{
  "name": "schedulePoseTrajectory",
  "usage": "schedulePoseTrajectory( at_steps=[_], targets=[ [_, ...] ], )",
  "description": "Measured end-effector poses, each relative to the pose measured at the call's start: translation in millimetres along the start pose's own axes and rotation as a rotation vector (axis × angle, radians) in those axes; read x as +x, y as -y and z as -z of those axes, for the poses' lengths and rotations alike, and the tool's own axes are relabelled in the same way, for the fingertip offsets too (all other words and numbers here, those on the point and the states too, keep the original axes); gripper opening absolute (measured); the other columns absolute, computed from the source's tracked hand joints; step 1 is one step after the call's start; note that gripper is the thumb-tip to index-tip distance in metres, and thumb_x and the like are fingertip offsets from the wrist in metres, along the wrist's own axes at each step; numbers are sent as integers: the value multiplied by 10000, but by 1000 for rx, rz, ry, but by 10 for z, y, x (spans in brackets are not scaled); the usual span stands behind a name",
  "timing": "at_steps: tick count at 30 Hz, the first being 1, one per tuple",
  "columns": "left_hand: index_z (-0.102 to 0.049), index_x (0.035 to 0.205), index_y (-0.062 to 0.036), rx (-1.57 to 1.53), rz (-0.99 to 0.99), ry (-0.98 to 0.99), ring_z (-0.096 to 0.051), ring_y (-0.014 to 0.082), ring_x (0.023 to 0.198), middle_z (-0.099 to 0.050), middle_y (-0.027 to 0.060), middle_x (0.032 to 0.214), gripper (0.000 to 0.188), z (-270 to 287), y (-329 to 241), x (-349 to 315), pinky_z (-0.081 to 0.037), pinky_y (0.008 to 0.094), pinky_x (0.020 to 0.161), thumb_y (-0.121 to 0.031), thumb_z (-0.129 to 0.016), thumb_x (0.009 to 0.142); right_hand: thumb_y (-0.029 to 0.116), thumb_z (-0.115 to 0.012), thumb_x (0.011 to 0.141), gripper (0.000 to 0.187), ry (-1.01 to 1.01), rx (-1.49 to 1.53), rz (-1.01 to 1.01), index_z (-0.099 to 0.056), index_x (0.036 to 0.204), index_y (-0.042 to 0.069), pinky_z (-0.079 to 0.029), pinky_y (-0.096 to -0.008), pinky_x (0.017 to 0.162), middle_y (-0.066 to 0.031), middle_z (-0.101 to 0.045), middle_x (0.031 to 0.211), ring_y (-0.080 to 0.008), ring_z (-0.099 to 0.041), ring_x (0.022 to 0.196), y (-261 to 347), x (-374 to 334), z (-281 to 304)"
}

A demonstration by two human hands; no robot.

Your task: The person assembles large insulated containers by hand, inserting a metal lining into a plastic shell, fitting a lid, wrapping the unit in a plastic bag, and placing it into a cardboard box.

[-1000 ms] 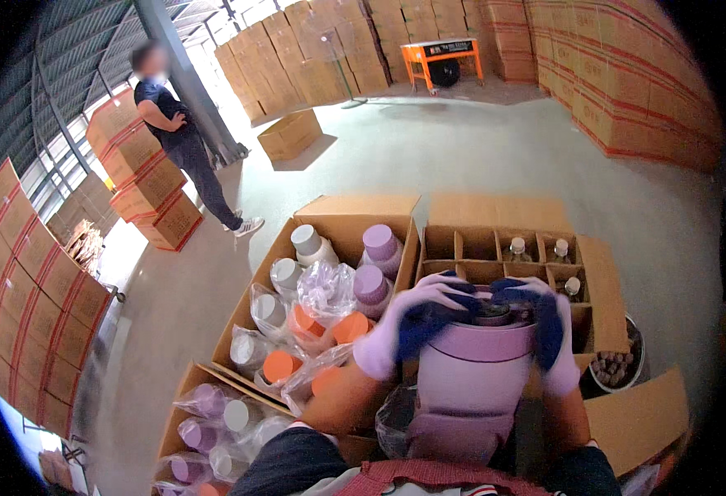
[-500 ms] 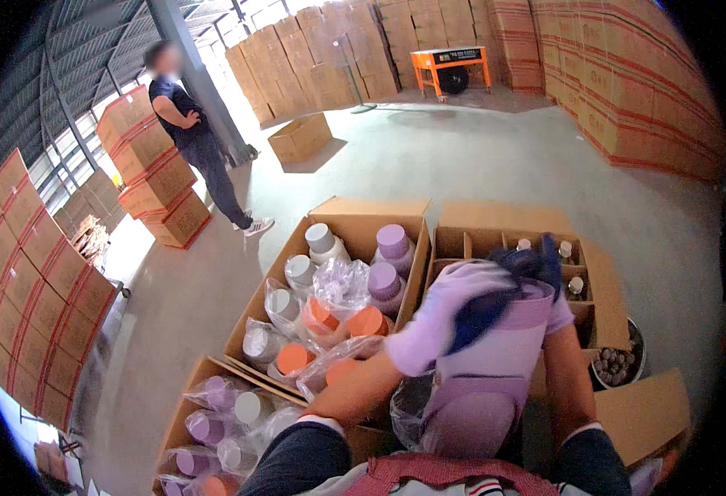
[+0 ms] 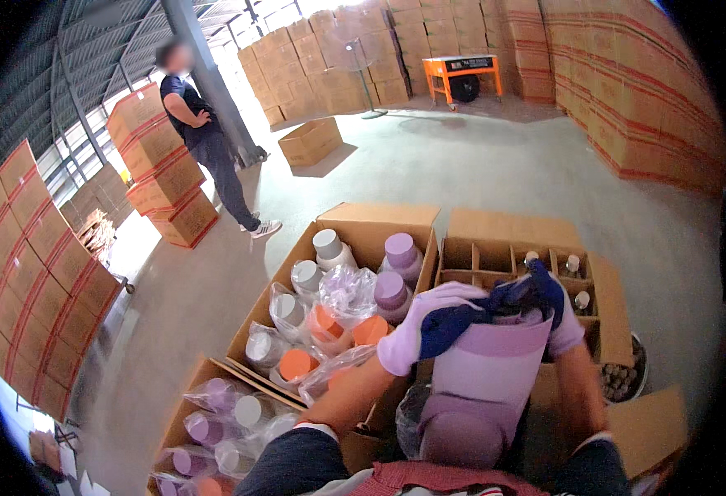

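Observation:
A large lilac tube-shaped container (image 3: 488,364) with a darker purple rim stands tilted in front of my chest, its open end away from me. My left hand (image 3: 441,322), in a lilac glove with a navy palm, grips the left side of that rim. My right hand (image 3: 557,310), gloved alike, is closed round the right side. The fingertips of both hands meet at the mouth, where crumpled lilac material shows; what exactly they pinch is hidden. Beneath the container, a rounded purple part (image 3: 462,434) shows near my body, with clear plastic film (image 3: 411,417) beside it.
At left, an open carton (image 3: 251,331) holds bottles with grey, lilac and orange caps, some bagged. Ahead stands a divided carton (image 3: 503,223) with several small capped bottles. A metal bowl (image 3: 640,376) sits right. Beyond are stacked cartons (image 3: 627,107), an orange machine (image 3: 462,74) and a standing person (image 3: 202,136).
My left hand has moved left and back from over the container's mouth, so the rim and opening show more. My right hand stays at the right side. The whole view has shifted slightly.

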State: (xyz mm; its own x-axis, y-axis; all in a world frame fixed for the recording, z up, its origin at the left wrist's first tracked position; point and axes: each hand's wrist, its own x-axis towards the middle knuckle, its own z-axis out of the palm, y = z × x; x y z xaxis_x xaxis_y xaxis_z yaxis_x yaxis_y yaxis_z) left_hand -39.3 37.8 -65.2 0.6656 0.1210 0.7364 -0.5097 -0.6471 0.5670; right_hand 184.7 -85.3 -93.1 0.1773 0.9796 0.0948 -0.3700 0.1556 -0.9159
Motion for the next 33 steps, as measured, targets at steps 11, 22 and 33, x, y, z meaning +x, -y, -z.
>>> schedulePoseTrajectory(
  at_steps=[11, 22, 33],
  targets=[
    [-600, 925, -108, 436, -327, -16, -534, 241, 933, -574, 80, 1083, 322, -1049, -1401, 186, -413, 414, 810, -285, -609, 656, 181, -613, 741, 215, -6, -1805, 188, -647, 896, 35, -457, -372, 766, -176, -603, 907, -294, -585, 885, 1428, -1544, -1003],
    [-595, 827, -110, 179, -510, -155, -530, 215, 902, -574, 39, 976, 299, -1348, -1856, -174, -430, 388, 798, -254, -544, 570, 271, -631, 636, 386, 970, -2364, 677, -620, 963, 68, -503, -422, 832, -91, -611, 978, -275, -590, 901, 1797, -2071, -1529],
    [-606, 826, -121, 222, -353, -101, -538, 243, 853, -542, 64, 883, 231, -1183, -1597, 2, -424, 391, 779, -312, -649, 704, 266, -645, 620, 420, 748, -2199, 445, -580, 969, 42, -451, -406, 707, -115, -574, 880, -318, -566, 807, 1630, -1949, -1238]
  ],
)
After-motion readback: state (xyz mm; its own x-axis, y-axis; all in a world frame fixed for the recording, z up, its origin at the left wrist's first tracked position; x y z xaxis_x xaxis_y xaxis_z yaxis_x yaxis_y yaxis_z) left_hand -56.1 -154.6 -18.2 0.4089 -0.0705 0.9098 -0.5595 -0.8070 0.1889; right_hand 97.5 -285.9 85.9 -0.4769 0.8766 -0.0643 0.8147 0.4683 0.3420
